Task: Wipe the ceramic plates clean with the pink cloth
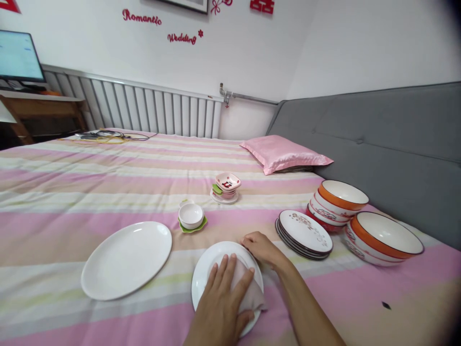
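A round white plate lies on the bedspread right before me. My left hand rests flat on it with fingers spread, pressing a greyish-pink cloth against the plate's face. Part of the cloth droops over the right rim. At the plate's upper right edge, the curled fingers of my right hand grip the rim; their tips are hidden. To the left lies a large oval white platter. A stack of dark-rimmed patterned plates sits just right of my right hand.
Orange-banded bowls are stacked at the right, beside another large bowl. Farther back are a small white bowl on a green leaf-shaped dish and small pink dishes. A pink pillow lies by the grey headboard.
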### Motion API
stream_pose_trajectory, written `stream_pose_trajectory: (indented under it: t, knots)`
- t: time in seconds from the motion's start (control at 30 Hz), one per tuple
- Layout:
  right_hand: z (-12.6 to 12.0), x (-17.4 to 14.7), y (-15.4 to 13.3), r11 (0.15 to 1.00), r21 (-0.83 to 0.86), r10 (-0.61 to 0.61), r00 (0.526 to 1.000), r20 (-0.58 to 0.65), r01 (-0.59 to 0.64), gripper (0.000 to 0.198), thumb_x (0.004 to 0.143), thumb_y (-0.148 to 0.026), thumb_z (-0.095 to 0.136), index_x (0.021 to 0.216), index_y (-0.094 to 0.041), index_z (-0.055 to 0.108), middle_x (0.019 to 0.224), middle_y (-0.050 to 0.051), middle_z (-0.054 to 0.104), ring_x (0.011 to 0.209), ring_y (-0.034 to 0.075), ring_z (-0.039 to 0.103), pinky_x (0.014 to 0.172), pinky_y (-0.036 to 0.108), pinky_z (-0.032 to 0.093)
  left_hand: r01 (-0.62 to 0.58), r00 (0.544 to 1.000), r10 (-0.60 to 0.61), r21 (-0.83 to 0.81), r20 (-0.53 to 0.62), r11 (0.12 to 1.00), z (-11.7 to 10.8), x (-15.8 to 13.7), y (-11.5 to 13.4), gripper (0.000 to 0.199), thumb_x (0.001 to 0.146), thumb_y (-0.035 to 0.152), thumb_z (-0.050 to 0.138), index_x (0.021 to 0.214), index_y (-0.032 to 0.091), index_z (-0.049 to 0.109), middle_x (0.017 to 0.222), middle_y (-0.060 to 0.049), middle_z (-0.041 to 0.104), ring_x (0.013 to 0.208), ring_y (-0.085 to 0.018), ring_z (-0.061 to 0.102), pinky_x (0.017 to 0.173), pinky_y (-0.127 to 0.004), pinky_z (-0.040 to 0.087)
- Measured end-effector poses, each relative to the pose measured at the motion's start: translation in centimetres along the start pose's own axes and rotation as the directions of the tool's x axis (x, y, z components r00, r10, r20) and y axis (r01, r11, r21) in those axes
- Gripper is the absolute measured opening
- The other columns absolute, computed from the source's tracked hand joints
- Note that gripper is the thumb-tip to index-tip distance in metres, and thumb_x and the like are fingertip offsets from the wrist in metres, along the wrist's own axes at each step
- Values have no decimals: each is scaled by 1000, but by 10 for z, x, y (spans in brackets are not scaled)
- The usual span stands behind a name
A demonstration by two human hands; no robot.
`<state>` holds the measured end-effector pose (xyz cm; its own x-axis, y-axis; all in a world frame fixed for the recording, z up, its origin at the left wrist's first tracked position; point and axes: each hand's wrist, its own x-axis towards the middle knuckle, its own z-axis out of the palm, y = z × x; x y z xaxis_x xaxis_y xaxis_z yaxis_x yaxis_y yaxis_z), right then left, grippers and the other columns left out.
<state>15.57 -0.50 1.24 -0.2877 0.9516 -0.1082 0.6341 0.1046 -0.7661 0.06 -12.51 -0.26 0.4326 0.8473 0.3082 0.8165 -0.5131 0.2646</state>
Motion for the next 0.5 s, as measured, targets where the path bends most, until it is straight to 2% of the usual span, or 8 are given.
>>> stream_pose_trajectory:
  t: [0.1, 0.3, 0.4, 0.5]
  knots:
    - [-3, -3, -5, 993, 104, -58, 998, 24, 55, 32, 79, -38, 43, 55, -18, 39, 54, -6, 32, 53, 8, 29, 48, 21, 24, -14, 996, 15, 13, -83, 1000, 0, 1, 2, 69, 74, 27, 66, 137, 34, 37, 149, -12, 29, 134, -35, 30, 101, -56, 37]
    - [-10, -15, -27, 938, 290, -210, 977, 32, 192, 34, 82, -43, 46, 60, -18, 40, 60, -5, 34, 57, 8, 31, 50, 20, 27, -62, 973, 73, 56, -218, 996, -7, 5, 6, 63, 77, 27, 61, 136, 28, 39, 150, -15, 25, 137, -37, 19, 99, -59, 37]
    - [-10, -21, -38, 894, 367, -286, 958, 29, 256, 31, 85, -41, 47, 66, -16, 47, 64, -3, 41, 61, 9, 35, 54, 20, 30, -54, 958, 77, 92, -275, 994, -13, 6, 7, 62, 81, 28, 57, 138, 27, 35, 151, -15, 24, 138, -36, 18, 100, -57, 38]
    - [-11, -28, -48, 869, 381, -347, 938, 18, 314, 30, 86, -40, 47, 68, -17, 47, 66, -4, 42, 63, 9, 37, 58, 20, 32, -5, 938, 46, 118, -343, 993, -19, 6, 7, 60, 83, 29, 53, 140, 27, 32, 150, -14, 25, 138, -34, 21, 103, -55, 34]
